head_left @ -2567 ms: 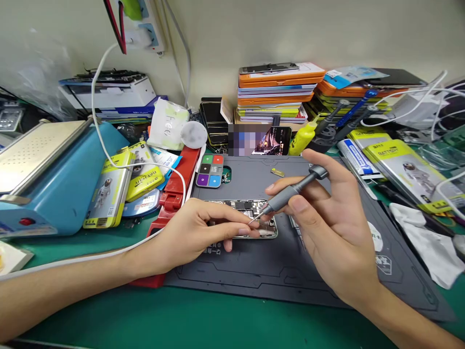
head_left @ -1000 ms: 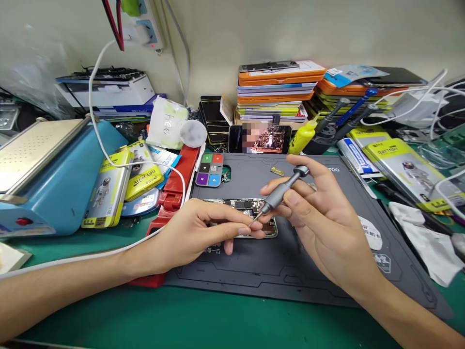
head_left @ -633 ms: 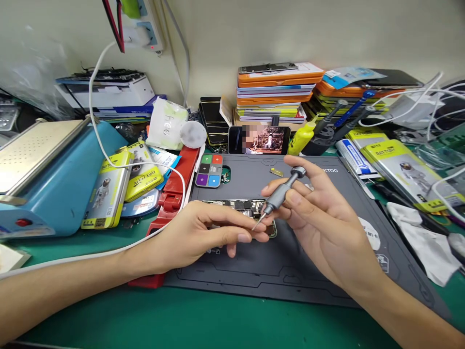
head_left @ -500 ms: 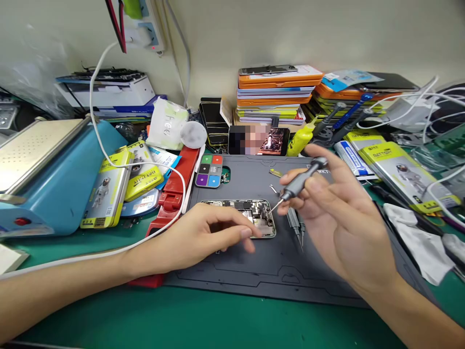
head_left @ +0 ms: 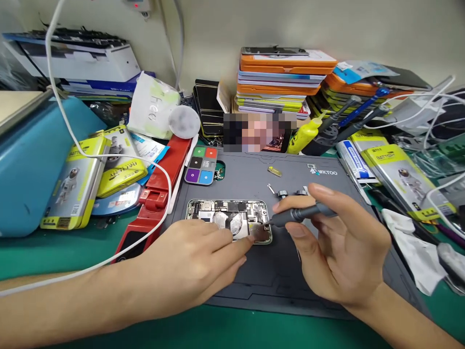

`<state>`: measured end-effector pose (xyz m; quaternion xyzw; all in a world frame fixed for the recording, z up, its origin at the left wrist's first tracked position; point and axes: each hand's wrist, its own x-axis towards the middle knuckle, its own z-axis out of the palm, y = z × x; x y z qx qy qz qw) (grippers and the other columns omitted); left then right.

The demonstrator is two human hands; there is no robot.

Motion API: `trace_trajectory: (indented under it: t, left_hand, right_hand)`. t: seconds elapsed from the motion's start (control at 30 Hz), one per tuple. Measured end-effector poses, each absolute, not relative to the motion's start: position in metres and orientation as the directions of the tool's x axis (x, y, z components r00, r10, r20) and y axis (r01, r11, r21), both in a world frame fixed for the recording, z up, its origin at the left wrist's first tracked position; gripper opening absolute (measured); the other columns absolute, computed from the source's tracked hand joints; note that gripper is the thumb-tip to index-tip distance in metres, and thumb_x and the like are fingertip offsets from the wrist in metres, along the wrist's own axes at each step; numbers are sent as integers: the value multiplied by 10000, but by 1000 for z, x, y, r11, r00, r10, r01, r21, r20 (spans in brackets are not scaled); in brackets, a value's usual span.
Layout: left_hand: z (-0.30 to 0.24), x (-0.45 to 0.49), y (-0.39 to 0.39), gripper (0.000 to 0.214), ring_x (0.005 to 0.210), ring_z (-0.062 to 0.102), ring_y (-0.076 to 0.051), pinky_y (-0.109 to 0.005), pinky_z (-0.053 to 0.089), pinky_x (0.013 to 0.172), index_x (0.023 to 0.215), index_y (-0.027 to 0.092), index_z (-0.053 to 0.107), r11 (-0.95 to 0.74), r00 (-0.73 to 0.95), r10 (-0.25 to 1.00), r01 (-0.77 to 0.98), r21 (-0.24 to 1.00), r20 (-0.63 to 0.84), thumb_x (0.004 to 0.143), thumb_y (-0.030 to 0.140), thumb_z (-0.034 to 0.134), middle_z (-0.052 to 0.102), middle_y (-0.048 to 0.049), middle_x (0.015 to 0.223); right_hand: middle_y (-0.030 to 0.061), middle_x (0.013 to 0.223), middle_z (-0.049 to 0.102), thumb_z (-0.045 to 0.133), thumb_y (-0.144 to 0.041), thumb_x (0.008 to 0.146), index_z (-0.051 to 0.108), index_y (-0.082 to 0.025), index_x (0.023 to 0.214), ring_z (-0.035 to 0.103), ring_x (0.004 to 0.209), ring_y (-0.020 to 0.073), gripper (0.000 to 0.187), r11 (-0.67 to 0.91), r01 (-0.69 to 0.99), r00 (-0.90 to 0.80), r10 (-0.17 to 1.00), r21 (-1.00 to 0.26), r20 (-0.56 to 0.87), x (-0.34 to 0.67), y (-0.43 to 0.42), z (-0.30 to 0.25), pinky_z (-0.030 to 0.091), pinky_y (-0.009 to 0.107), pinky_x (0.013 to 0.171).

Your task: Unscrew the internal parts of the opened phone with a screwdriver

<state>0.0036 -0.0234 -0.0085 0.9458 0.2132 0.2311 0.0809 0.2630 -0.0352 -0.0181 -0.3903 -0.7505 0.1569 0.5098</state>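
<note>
An opened phone [head_left: 207, 207] lies on the grey work mat [head_left: 250, 281], its circuit boards and a round coil exposed. My left hand [head_left: 196, 257] rests palm-down over its near edge, fingers stretched out. The index fingertip touches the metal plate near the phone's right end. In my right hand [head_left: 337, 242] is a grey screwdriver [head_left: 290, 216], pointed leftward at the parts by the phone's right edge. I cannot tell whether its tip sits in a screw. Beyond that hand two screwdriver caps [head_left: 282, 194] show, the rest hidden behind the fingers.
Behind the phone lie a colour-squared tray [head_left: 201, 166], a small yellowish part [head_left: 275, 171] and a small metal piece [head_left: 271, 188]. A red clamp-like tool [head_left: 156, 194] and white cable [head_left: 109, 265] run along the left. Battery boxes [head_left: 409, 182] flank the mat.
My right hand has lowered the screwdriver to the phone's right end, tilting it nearly flat. The left index finger has come down onto the metal plate. The view has shifted slightly.
</note>
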Motion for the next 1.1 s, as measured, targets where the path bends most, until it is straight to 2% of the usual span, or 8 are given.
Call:
trace_trajectory:
  t: [0.1, 0.27, 0.37, 0.57, 0.73, 0.97, 1.1]
  left_hand:
    - [-7, 6, -22, 259, 629, 655, -212, -395, 491, 546, 1248, 114, 742, -889, 800, 455, 381, 254, 392, 1111, 168, 529, 697, 2, 782]
    - [-4, 8, -21, 260, 618, 616, -207, -404, 474, 536, 1191, 127, 758, -879, 807, 472, 399, 260, 356, 1114, 154, 511, 663, 6, 772]
    - [-3, 9, -21, 262, 619, 614, -197, -400, 476, 539, 1207, 128, 753, -877, 814, 475, 406, 258, 335, 1122, 154, 506, 663, 9, 771]
    - [-3, 9, -21, 288, 642, 627, -185, -398, 498, 552, 1266, 106, 734, -880, 806, 470, 395, 265, 358, 1135, 136, 480, 671, 8, 783]
    - [-3, 8, -22, 286, 646, 629, -184, -395, 494, 554, 1276, 95, 728, -881, 817, 462, 380, 281, 344, 1140, 143, 481, 669, 6, 792]
    - [-3, 9, -21, 274, 646, 637, -190, -396, 503, 547, 1245, 83, 745, -880, 815, 461, 370, 296, 350, 1128, 140, 504, 670, 1, 787]
    - [-4, 9, -20, 275, 651, 637, -191, -394, 503, 551, 1262, 71, 739, -879, 814, 462, 367, 304, 353, 1121, 130, 510, 669, -1, 790]
  right_hand:
    - [94, 1441, 753, 706, -45, 947, 546, -401, 1592, 813, 966, 274, 754, 629, 395, -200, 770, -669, 605, 266, -34, -23, 714, 454, 747]
    - [57, 1422, 776, 704, -33, 935, 548, -391, 1612, 827, 1019, 268, 782, 607, 431, -219, 788, -668, 575, 262, -39, -21, 724, 452, 894]
    - [26, 1368, 807, 689, -40, 944, 524, -392, 1634, 831, 1017, 267, 792, 586, 470, -233, 803, -660, 548, 259, -41, -18, 726, 440, 874]
    - [-25, 1447, 767, 662, -6, 933, 511, -403, 1641, 823, 1082, 260, 826, 581, 435, -254, 812, -688, 525, 260, -40, -16, 718, 437, 900]
    - [-22, 1440, 771, 652, 0, 934, 508, -410, 1641, 830, 1011, 264, 829, 582, 440, -262, 812, -684, 521, 259, -41, -16, 714, 450, 859]
    - [-14, 1489, 743, 644, -4, 948, 473, -378, 1665, 817, 1094, 243, 827, 618, 419, -315, 786, -665, 532, 262, -39, -18, 705, 444, 925]
    - [-32, 1514, 724, 649, 22, 939, 485, -390, 1654, 814, 1081, 230, 842, 618, 401, -320, 786, -677, 528, 264, -41, -21, 709, 440, 903]
